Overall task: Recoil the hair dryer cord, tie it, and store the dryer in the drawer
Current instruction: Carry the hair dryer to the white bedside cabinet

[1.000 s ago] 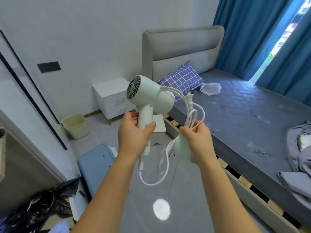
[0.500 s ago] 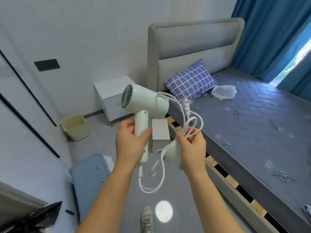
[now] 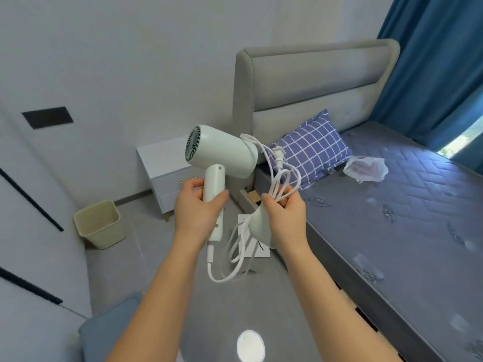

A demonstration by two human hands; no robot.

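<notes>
**Hair dryer held up, cord gathered in loops**

The left hand [image 3: 198, 205] is gripping the handle of the pale green hair dryer [image 3: 222, 152], holding it upright in the air above the floor, with the rear grille facing left. The right hand [image 3: 285, 218] is pinching several loops of the white cord [image 3: 281, 178] between thumb and fingers. It is also holding a pale green piece [image 3: 261, 227] against the palm; what that piece is cannot be told. The plug [image 3: 278, 154] is sticking up above the loops, just beside the dryer's nozzle. More cord is hanging slack from the handle's bottom end. Behind the dryer, a white nightstand [image 3: 162, 163] with closed drawers is standing against the wall, between a beige waste bin [image 3: 98, 224] and the grey bed [image 3: 392, 218]. A checked pillow [image 3: 311, 150] is leaning against the headboard.
</notes>
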